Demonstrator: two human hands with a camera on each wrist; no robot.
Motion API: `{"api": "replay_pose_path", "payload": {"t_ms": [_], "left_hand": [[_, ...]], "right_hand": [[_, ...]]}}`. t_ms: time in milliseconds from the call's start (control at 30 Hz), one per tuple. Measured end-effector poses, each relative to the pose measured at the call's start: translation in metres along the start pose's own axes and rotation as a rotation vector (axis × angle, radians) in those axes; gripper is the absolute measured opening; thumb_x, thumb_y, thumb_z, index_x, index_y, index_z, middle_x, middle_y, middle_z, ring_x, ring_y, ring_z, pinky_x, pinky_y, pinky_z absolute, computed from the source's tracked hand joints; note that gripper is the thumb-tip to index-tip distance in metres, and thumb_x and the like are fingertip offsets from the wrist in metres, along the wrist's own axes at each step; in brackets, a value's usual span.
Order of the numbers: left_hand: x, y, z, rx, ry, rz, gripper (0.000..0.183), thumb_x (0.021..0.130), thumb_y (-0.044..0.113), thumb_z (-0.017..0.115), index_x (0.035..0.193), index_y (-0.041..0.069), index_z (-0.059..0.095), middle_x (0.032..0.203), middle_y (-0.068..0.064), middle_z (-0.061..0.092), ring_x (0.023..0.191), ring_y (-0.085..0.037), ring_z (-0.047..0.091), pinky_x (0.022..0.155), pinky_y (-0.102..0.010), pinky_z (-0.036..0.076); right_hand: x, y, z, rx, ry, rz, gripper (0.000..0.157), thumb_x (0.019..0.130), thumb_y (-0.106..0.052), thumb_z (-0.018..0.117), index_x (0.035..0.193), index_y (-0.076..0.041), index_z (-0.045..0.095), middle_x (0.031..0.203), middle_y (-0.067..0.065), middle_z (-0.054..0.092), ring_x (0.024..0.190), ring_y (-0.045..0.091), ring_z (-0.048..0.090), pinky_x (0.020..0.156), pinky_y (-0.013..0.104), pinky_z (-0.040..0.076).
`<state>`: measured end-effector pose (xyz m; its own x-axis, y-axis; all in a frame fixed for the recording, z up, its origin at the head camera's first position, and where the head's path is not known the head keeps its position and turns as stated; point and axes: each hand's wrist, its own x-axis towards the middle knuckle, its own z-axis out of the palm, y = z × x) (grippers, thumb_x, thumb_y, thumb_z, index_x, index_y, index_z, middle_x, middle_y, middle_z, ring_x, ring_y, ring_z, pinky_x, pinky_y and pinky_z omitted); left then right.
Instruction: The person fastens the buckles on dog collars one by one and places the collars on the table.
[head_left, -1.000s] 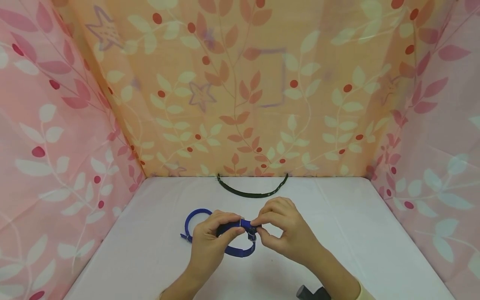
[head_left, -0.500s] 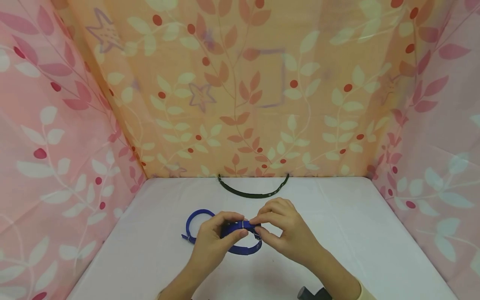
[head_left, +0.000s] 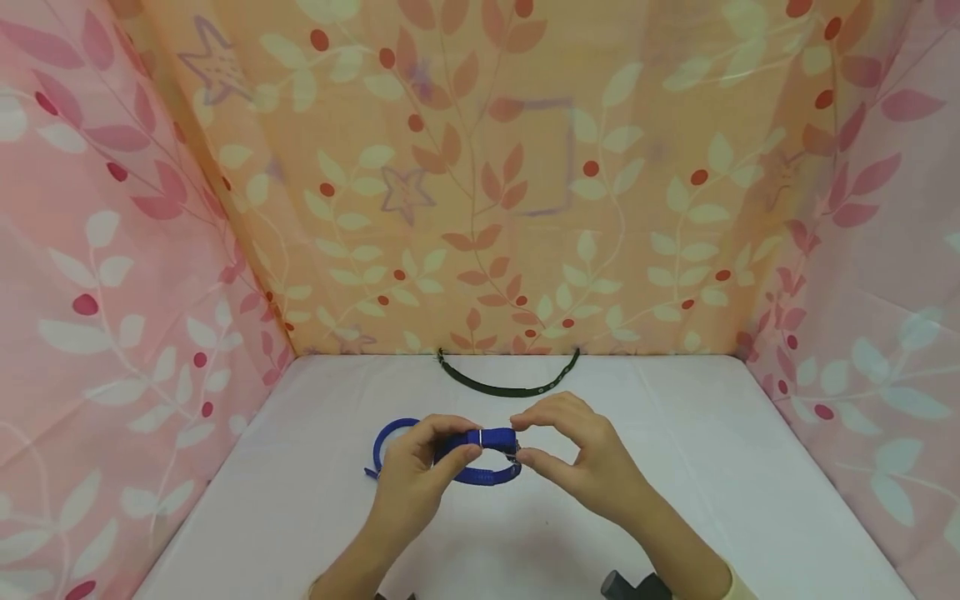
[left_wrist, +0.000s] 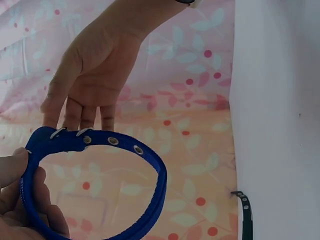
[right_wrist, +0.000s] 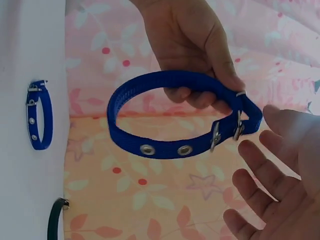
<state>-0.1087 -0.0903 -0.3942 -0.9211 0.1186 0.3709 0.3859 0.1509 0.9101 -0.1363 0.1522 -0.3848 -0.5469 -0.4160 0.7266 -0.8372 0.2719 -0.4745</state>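
Note:
My left hand [head_left: 414, 477] pinches a blue collar [head_left: 487, 477] between thumb and fingers, holding it up as a closed loop. Metal-rimmed eyelets run along its strap [right_wrist: 165, 150], and the silver buckle [right_wrist: 238, 126] sits near the folded end. Just right of that end is my right hand [head_left: 581, 446], its thumb and fingers spread apart with nothing gripped. In the right wrist view, the right thumb [right_wrist: 272, 117] comes close to the collar's folded end. A second blue collar [right_wrist: 45, 120] lies buckled in a loop on the table, partly behind my left hand in the head view.
A dark green collar [head_left: 498, 390] with eyelets lies curved at the table's back edge. The white table [head_left: 750, 500] is enclosed by patterned cloth at the back [head_left: 652, 250] and sides. A black object [head_left: 637, 587] shows at the front, beside my right forearm.
My right thumb and fingers have let go of the collar's buckle end and spread apart. The held collar has tilted, its lower loop rising, while staying in my left hand.

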Motion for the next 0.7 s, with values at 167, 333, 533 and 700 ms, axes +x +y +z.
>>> {"api": "replay_pose_path", "payload": {"t_ms": [167, 333, 533, 700], "left_hand": [[0.002, 0.003, -0.005, -0.126, 0.080, 0.016, 0.022, 0.091, 0.009, 0.077, 0.111, 0.009, 0.070, 0.110, -0.007, 0.072, 0.098, -0.023, 0.071, 0.089, -0.028, 0.059], [0.002, 0.001, -0.009, -0.235, 0.090, 0.067, 0.025, 0.091, 0.001, 0.074, 0.114, -0.003, 0.066, 0.110, -0.009, 0.071, 0.098, -0.017, 0.069, 0.088, -0.026, 0.059], [0.002, 0.000, -0.009, -0.295, 0.057, 0.104, 0.026, 0.094, -0.001, 0.070, 0.117, -0.009, 0.061, 0.112, -0.006, 0.070, 0.098, -0.013, 0.067, 0.086, -0.024, 0.058], [0.003, 0.001, -0.013, -0.196, 0.029, 0.159, 0.022, 0.095, 0.000, 0.070, 0.117, -0.001, 0.064, 0.116, -0.009, 0.069, 0.106, -0.017, 0.067, 0.094, -0.025, 0.056]], "right_hand": [[-0.001, 0.002, -0.004, -0.040, -0.104, 0.165, 0.042, 0.084, -0.033, 0.086, 0.123, -0.030, 0.070, 0.114, -0.018, 0.069, 0.115, 0.007, 0.059, 0.096, 0.033, 0.051], [-0.002, 0.003, 0.000, -0.089, -0.126, 0.196, 0.036, 0.083, -0.034, 0.086, 0.116, -0.034, 0.071, 0.107, -0.023, 0.068, 0.110, 0.005, 0.059, 0.095, 0.036, 0.050], [-0.001, 0.002, 0.001, -0.092, -0.011, 0.149, 0.030, 0.083, -0.021, 0.087, 0.107, -0.032, 0.073, 0.101, -0.020, 0.069, 0.102, 0.007, 0.061, 0.090, 0.032, 0.049], [0.001, 0.003, -0.003, -0.085, 0.027, 0.109, 0.029, 0.082, -0.018, 0.087, 0.106, -0.028, 0.074, 0.102, -0.016, 0.070, 0.103, 0.009, 0.061, 0.091, 0.027, 0.048]]}}
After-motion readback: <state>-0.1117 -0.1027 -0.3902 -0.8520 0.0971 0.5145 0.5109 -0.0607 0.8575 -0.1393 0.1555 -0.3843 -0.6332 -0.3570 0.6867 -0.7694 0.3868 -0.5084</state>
